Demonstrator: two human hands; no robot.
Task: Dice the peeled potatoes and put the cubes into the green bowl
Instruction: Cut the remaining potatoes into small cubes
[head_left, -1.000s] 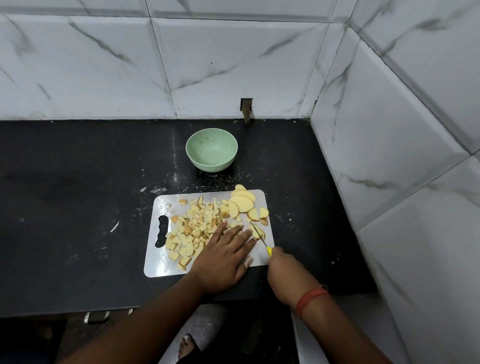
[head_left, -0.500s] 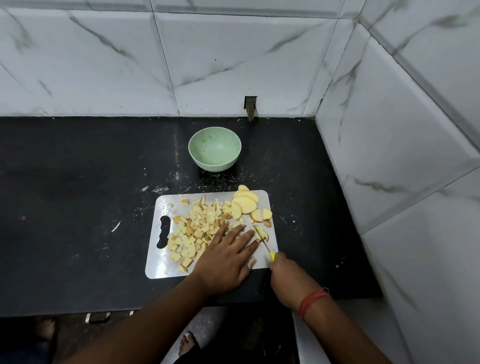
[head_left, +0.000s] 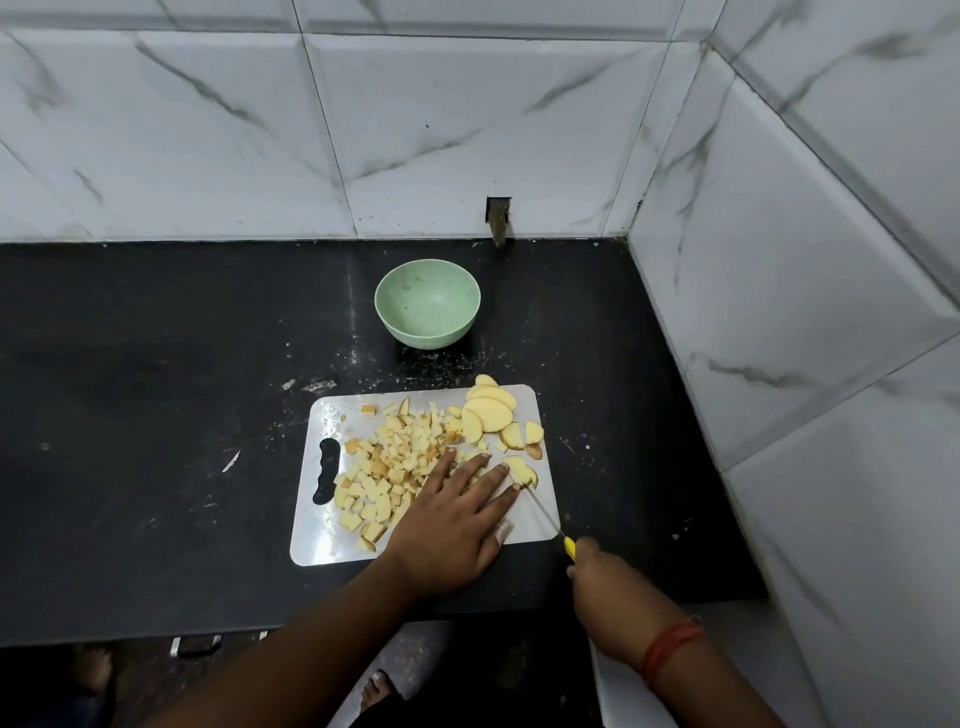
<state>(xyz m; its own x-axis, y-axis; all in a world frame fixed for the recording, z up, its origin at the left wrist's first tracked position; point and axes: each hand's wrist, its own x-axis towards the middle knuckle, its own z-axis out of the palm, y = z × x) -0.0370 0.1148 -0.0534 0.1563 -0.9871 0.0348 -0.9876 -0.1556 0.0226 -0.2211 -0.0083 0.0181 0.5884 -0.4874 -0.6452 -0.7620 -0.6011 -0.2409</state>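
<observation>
We note right hand (head_left: 605, 582), gripping yellow-handled knife (head_left: 545, 514), has drawn back slightly; left hand (head_left: 452, 514) stays flat, fingers straight, beside potato slice (head_left: 519, 469) at blade tip. Green bowl (head_left: 427, 303) beyond holds no cubes; dicing unfinished.

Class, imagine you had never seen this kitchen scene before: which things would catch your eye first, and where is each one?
First, the pile of pale potato cubes on the white cutting board at the centre of the black counter, with the left hand lying flat on them. Next, the right hand gripping a yellow-handled knife near uncut slices. Behind the board, the green bowl holds no cubes.
</observation>
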